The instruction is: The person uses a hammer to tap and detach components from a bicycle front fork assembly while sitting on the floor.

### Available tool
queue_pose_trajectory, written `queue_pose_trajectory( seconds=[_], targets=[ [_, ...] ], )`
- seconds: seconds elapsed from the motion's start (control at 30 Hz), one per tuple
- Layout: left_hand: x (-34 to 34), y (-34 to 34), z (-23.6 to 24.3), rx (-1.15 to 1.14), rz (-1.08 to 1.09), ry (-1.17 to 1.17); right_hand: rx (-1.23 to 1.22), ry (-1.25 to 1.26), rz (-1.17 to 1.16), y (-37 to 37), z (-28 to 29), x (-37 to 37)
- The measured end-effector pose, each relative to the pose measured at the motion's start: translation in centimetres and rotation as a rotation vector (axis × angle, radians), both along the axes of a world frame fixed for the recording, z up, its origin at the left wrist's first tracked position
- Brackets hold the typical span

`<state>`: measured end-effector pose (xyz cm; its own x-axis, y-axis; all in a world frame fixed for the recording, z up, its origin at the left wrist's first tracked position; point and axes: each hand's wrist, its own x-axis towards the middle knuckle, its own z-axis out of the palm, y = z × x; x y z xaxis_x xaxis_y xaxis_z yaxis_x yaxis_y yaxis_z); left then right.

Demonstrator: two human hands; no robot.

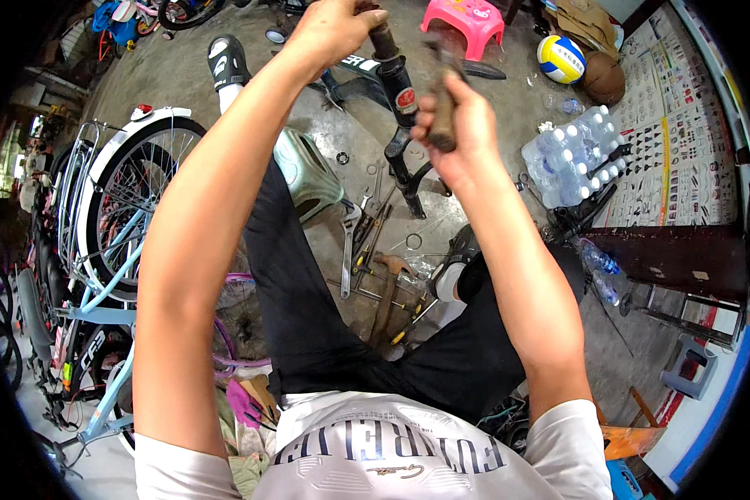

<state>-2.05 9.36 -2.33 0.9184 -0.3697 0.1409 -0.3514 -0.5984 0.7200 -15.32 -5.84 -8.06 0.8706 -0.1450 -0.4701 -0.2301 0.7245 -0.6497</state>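
Concrete floor (325, 133); upright fork (398, 108), left hand (333, 29) atop.

The scene is viewed from the head, steeply downward and close, over raised forearms toward the floor (475, 100).

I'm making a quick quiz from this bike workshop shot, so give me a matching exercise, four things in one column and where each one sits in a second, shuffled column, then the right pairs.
Things:
1. pink plastic stool
2. volleyball
3. pack of water bottles
4. light blue bicycle

Places:
A. by the person's left arm
B. at the top, beyond the right hand
C. upper right, next to a brown ball
D. on the floor right of the black fork

Pairs: 1-B, 2-C, 3-D, 4-A
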Motion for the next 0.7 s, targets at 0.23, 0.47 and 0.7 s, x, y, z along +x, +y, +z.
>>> queue_pose_trajectory(
  seconds=[0.23, 0.47, 0.7],
  targets=[
    [0.2, 0.6, 0.0, -0.005, -0.003, -0.006, -0.090, -0.019, 0.255, 0.2, -0.4, -0.1],
    [-0.5, -0.2, 0.1, -0.003, 0.022, 0.001, 0.095, 0.162, -0.287, -1.1, -1.0, 0.5],
    [1.4, 1.9, -1.0, 0.029, -0.019, -0.117, -0.092, -0.233, 0.240, 1.1, 3.1, -0.6]
  ],
)
